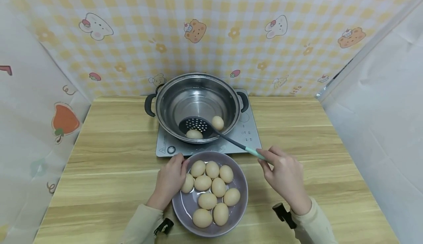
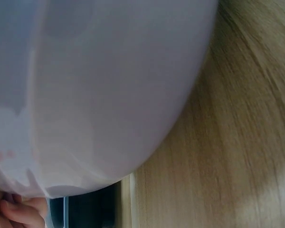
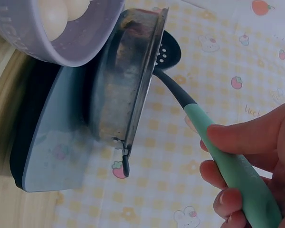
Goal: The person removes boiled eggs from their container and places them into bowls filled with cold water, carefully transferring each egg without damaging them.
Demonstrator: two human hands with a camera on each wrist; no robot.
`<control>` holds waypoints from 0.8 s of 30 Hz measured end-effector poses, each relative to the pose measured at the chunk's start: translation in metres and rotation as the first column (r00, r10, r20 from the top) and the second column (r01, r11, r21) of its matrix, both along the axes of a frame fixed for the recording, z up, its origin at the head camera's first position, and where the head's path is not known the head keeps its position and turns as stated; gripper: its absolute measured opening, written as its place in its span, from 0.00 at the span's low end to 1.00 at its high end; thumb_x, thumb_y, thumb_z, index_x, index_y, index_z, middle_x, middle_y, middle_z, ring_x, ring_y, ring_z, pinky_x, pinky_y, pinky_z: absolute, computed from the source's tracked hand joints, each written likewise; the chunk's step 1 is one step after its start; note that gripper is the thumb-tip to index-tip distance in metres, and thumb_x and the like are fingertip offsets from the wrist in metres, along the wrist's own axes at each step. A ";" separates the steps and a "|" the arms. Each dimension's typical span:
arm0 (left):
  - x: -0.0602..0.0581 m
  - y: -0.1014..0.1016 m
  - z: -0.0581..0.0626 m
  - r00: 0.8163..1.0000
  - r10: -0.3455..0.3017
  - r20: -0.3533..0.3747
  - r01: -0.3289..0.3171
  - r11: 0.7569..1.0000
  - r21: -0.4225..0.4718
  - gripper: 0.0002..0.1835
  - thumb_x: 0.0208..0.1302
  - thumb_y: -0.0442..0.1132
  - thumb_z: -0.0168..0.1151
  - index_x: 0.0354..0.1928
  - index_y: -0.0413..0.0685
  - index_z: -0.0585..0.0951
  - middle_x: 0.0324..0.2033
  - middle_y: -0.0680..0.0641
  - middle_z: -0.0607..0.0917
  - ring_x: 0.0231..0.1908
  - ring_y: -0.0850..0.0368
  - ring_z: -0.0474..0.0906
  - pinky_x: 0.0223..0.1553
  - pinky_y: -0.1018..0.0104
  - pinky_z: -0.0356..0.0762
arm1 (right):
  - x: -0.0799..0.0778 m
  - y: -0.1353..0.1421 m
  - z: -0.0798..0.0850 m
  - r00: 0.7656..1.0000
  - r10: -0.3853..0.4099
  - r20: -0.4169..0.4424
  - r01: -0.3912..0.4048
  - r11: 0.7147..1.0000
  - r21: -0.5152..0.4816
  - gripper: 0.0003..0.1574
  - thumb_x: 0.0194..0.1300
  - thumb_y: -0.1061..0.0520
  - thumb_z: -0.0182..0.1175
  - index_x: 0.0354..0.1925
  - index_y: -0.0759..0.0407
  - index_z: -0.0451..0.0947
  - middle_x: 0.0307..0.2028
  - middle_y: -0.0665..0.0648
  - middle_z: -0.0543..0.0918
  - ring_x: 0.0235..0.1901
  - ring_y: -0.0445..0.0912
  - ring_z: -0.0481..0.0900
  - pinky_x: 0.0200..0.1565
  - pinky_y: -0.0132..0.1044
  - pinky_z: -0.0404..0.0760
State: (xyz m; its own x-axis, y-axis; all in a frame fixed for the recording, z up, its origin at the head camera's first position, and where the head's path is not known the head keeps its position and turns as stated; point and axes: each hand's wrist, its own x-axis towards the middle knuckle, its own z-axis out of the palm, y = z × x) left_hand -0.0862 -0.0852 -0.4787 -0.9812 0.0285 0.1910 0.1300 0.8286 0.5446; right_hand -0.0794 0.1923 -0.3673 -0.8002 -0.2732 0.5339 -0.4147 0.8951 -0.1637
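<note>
My right hand [image 1: 283, 172] grips the mint-green handle of a black skimmer [image 3: 232, 166], fingers curled round it. Its perforated head is over the steel pot [image 1: 198, 76]; in the right wrist view the head shows above the rim. One egg [image 1: 194, 134] overlaps the lower part of the skimmer head, near the pot's front wall. To its right, a second egg [image 1: 217, 123] is in the pot. With curled fingers my left hand [image 1: 170, 179] holds the upper left rim of a purple bowl [image 1: 243, 196], which contains several light-brown eggs [image 1: 207, 201].
Beneath the pot is a flat grey induction cooker [image 1: 252, 126], just behind the bowl. Black handles [image 1: 150, 105] stick out from the pot's sides. A checked cloth [image 1: 214, 2] hangs behind the wooden table [image 1: 109, 156], with white sheets [image 1: 383, 101] at both sides.
</note>
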 end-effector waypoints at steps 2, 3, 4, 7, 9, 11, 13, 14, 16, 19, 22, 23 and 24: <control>0.000 0.000 0.000 1.000 -0.001 -0.002 0.001 1.000 -0.004 0.12 0.63 0.41 0.55 0.24 0.48 0.67 0.20 0.50 0.70 0.15 0.52 0.68 0.14 0.62 0.61 | 0.000 0.000 0.000 1.000 -0.004 0.019 0.004 1.000 0.005 0.16 0.39 0.63 0.71 0.33 0.55 0.85 0.18 0.45 0.73 0.11 0.33 0.57 0.12 0.27 0.51; 0.000 0.000 0.001 1.000 -0.002 -0.005 0.002 1.000 -0.007 0.12 0.63 0.41 0.55 0.24 0.48 0.67 0.20 0.50 0.70 0.15 0.52 0.68 0.14 0.62 0.61 | 0.000 0.000 0.000 1.000 -0.005 0.028 0.005 1.000 0.008 0.16 0.39 0.63 0.71 0.33 0.55 0.85 0.18 0.45 0.73 0.11 0.32 0.56 0.12 0.27 0.51; 0.000 0.000 0.001 1.000 -0.004 -0.008 0.004 1.000 -0.009 0.12 0.63 0.41 0.55 0.24 0.48 0.67 0.20 0.50 0.70 0.15 0.52 0.68 0.14 0.62 0.61 | 0.000 0.000 0.001 0.999 -0.006 0.039 0.006 1.000 0.011 0.15 0.40 0.63 0.71 0.33 0.55 0.85 0.18 0.45 0.73 0.11 0.32 0.55 0.12 0.27 0.50; 0.000 -0.001 0.001 0.999 -0.012 -0.030 0.012 1.000 -0.014 0.12 0.63 0.41 0.55 0.24 0.47 0.67 0.20 0.50 0.71 0.15 0.51 0.69 0.14 0.61 0.62 | 0.000 0.000 0.000 0.997 -0.005 0.082 0.005 1.000 0.006 0.15 0.41 0.62 0.70 0.33 0.57 0.84 0.16 0.45 0.71 0.11 0.33 0.53 0.12 0.27 0.50; 0.001 0.000 0.001 0.999 -0.016 -0.036 0.016 1.000 -0.014 0.12 0.63 0.41 0.55 0.24 0.47 0.67 0.20 0.50 0.71 0.15 0.51 0.69 0.14 0.61 0.62 | -0.001 0.000 0.000 0.993 0.002 0.116 -0.001 1.000 -0.012 0.14 0.42 0.62 0.70 0.33 0.59 0.84 0.16 0.45 0.70 0.11 0.33 0.51 0.12 0.27 0.51; 0.001 0.000 0.001 0.999 -0.017 -0.038 0.016 1.000 -0.011 0.12 0.63 0.41 0.55 0.24 0.47 0.66 0.20 0.49 0.71 0.15 0.50 0.69 0.14 0.61 0.62 | -0.001 0.000 -0.001 0.989 0.011 0.149 -0.005 0.999 -0.038 0.13 0.43 0.62 0.69 0.33 0.60 0.83 0.16 0.46 0.71 0.11 0.33 0.51 0.13 0.28 0.52; 0.000 0.000 0.001 0.999 -0.016 -0.043 0.015 1.000 -0.010 0.12 0.62 0.41 0.55 0.24 0.47 0.66 0.20 0.49 0.71 0.15 0.50 0.69 0.14 0.61 0.62 | -0.001 0.000 -0.001 0.984 0.021 0.179 -0.008 0.997 -0.072 0.13 0.45 0.62 0.68 0.34 0.62 0.83 0.18 0.49 0.76 0.12 0.33 0.57 0.14 0.28 0.56; 0.000 0.000 0.001 0.999 -0.015 -0.045 0.015 1.000 -0.009 0.12 0.62 0.41 0.55 0.24 0.47 0.66 0.19 0.49 0.70 0.15 0.50 0.69 0.14 0.61 0.62 | -0.001 0.000 -0.001 0.981 0.024 0.191 -0.007 0.996 -0.087 0.12 0.46 0.62 0.68 0.34 0.62 0.83 0.20 0.51 0.79 0.13 0.34 0.61 0.14 0.29 0.60; 0.000 0.000 0.000 0.999 -0.014 -0.047 0.014 1.000 -0.008 0.12 0.62 0.41 0.55 0.24 0.47 0.66 0.19 0.50 0.70 0.15 0.50 0.69 0.14 0.61 0.62 | -0.001 0.000 -0.001 0.976 0.032 0.215 -0.007 0.993 -0.117 0.12 0.47 0.62 0.68 0.34 0.62 0.83 0.26 0.55 0.83 0.16 0.38 0.71 0.18 0.32 0.67; 0.000 0.000 0.000 0.999 -0.013 -0.044 0.013 1.000 -0.008 0.13 0.62 0.41 0.55 0.23 0.48 0.66 0.19 0.50 0.69 0.15 0.50 0.69 0.14 0.61 0.61 | -0.001 0.000 0.001 0.966 0.042 0.254 -0.002 0.988 -0.154 0.12 0.47 0.63 0.67 0.35 0.63 0.83 0.30 0.58 0.84 0.24 0.43 0.78 0.24 0.38 0.73; 0.000 0.000 0.001 0.999 -0.013 -0.042 0.012 1.000 -0.009 0.13 0.62 0.41 0.55 0.23 0.47 0.66 0.19 0.50 0.69 0.15 0.50 0.68 0.14 0.61 0.61 | -0.002 0.000 0.002 0.950 0.044 0.309 0.014 0.983 -0.182 0.11 0.49 0.65 0.66 0.36 0.64 0.83 0.31 0.58 0.84 0.22 0.42 0.75 0.24 0.36 0.72; 0.000 0.000 0.001 0.999 -0.013 -0.043 0.012 1.000 -0.009 0.13 0.62 0.41 0.55 0.23 0.47 0.66 0.19 0.50 0.69 0.15 0.50 0.68 0.14 0.61 0.61 | -0.002 0.001 0.003 0.944 0.042 0.326 0.022 0.981 -0.190 0.11 0.49 0.65 0.66 0.36 0.64 0.83 0.31 0.58 0.84 0.21 0.41 0.73 0.23 0.35 0.71; 0.000 0.000 0.001 0.999 -0.012 -0.044 0.012 1.000 -0.010 0.13 0.62 0.41 0.55 0.23 0.47 0.66 0.19 0.50 0.69 0.15 0.50 0.68 0.14 0.61 0.61 | -0.003 0.001 0.003 0.938 0.040 0.345 0.031 0.980 -0.197 0.11 0.49 0.65 0.66 0.36 0.64 0.83 0.31 0.58 0.84 0.20 0.40 0.71 0.22 0.33 0.69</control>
State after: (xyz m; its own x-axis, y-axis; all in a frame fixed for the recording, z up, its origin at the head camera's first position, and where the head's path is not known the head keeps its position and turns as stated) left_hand -0.0859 -0.0854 -0.4781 -0.9714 0.0423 0.2337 0.1637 0.8319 0.5302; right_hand -0.0821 0.1932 -0.3639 -0.9435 -0.1949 0.2679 -0.3045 0.8286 -0.4699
